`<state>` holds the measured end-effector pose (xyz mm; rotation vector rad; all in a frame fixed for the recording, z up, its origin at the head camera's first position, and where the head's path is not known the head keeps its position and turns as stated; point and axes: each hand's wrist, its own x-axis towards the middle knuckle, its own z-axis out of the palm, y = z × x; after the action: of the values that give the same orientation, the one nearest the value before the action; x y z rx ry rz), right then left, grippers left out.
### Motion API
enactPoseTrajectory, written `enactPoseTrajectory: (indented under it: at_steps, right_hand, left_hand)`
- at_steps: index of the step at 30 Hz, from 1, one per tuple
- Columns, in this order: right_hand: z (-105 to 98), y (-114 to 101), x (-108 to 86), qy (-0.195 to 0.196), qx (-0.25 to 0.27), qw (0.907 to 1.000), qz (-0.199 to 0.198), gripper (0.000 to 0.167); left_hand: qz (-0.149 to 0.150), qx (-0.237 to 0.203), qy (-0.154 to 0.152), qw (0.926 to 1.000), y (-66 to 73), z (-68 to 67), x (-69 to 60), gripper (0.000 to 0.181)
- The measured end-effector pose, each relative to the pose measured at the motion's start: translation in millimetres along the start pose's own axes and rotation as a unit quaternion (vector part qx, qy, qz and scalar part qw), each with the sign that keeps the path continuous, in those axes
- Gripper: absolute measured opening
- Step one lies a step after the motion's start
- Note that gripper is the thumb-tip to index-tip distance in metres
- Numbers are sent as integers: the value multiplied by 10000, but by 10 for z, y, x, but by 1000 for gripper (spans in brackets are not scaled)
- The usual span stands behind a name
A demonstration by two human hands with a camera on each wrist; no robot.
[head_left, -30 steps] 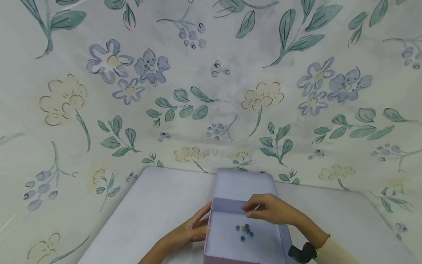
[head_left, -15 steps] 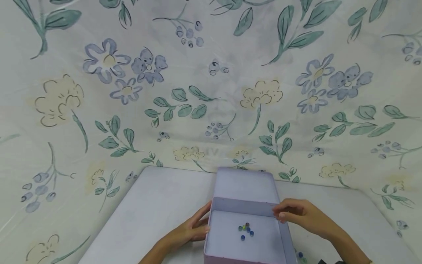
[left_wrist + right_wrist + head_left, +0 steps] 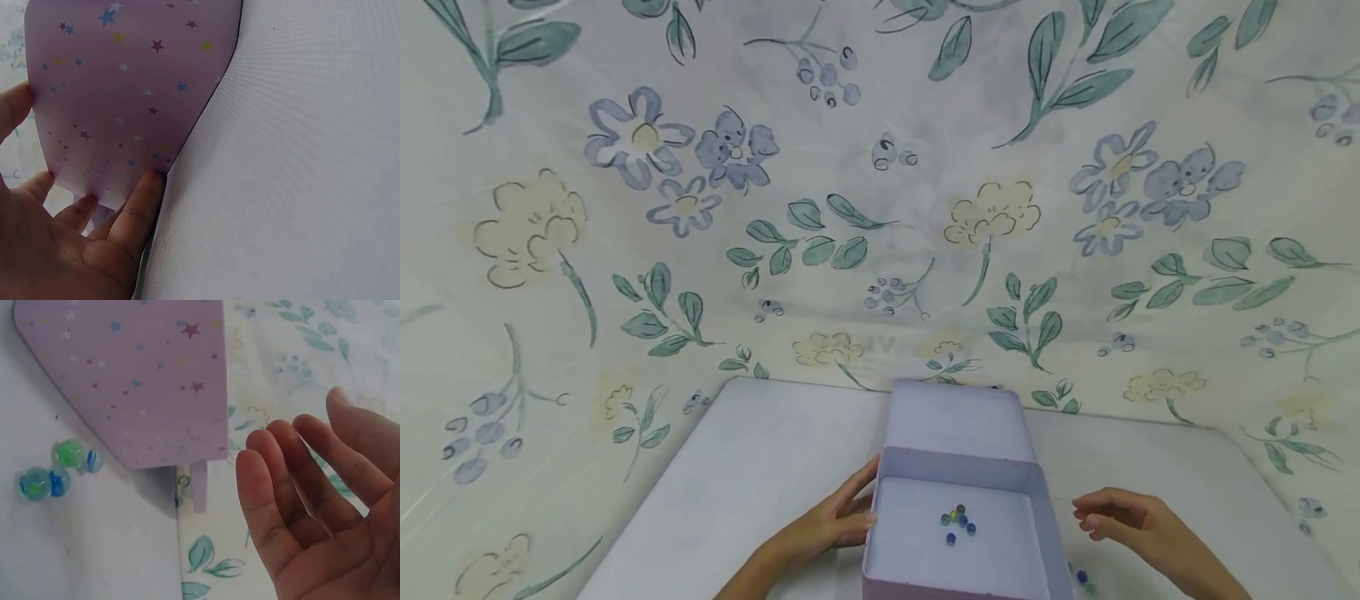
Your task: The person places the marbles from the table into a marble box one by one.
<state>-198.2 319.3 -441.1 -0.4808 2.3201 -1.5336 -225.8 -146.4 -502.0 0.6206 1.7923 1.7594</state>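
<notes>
A pale lilac box (image 3: 880,575) with its lid (image 3: 957,421) laid back stands on the table. Inside it, several small glass marbles (image 3: 962,520) lie clustered on the floor of the box. My left hand (image 3: 823,521) rests against the box's left side; in the left wrist view its fingertips (image 3: 153,181) touch the star-printed wall. To the right of the box, my right hand (image 3: 1138,525) hovers above the table with loosely bent fingers and nothing in them. Several more marbles (image 3: 36,482) lie on the table beside the box's right side, partly hidden by the box in the head view.
The white table (image 3: 775,450) runs out to both sides of the box. Behind it hangs a floral-patterned cloth (image 3: 880,200), which also comes down along both side edges.
My right hand has moved from over the box to the right, past its wall, uncovering the marbles on the table. My left hand has kept its place on the box.
</notes>
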Motion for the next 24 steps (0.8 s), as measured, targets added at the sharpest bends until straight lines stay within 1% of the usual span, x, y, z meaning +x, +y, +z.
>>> enactPoseTrajectory:
  at_steps: [5, 9, 15, 20, 23, 24]
  right_hand:
    - [-8, 79, -39, -58, 84, 9994, 322, 42]
    - [-22, 126, -78, -80, -31, 9978, 653, 44]
    - [-23, 231, -129, -93, -302, 9967, 747, 43]
    - [11, 345, -150, -175, -605, 9956, 690, 38]
    - [55, 404, -140, -192, -703, 9941, 801, 38]
    - [72, 419, -134, -181, -717, 9932, 904, 38]
  left_hand:
    - [10, -16, 26, 10000, -15, 4, -3, 73]
    - [-15, -22, 33, 10000, -11, 6, 7, 72]
    - [-35, -14, 42, 10000, -16, 6, 7, 71]
    - [-33, 43, 22, 10000, -28, -2, 14, 71]
    - [-45, 90, 27, 9999, -33, -6, 13, 72]
    - [-53, 98, 33, 9999, -33, -7, 11, 72]
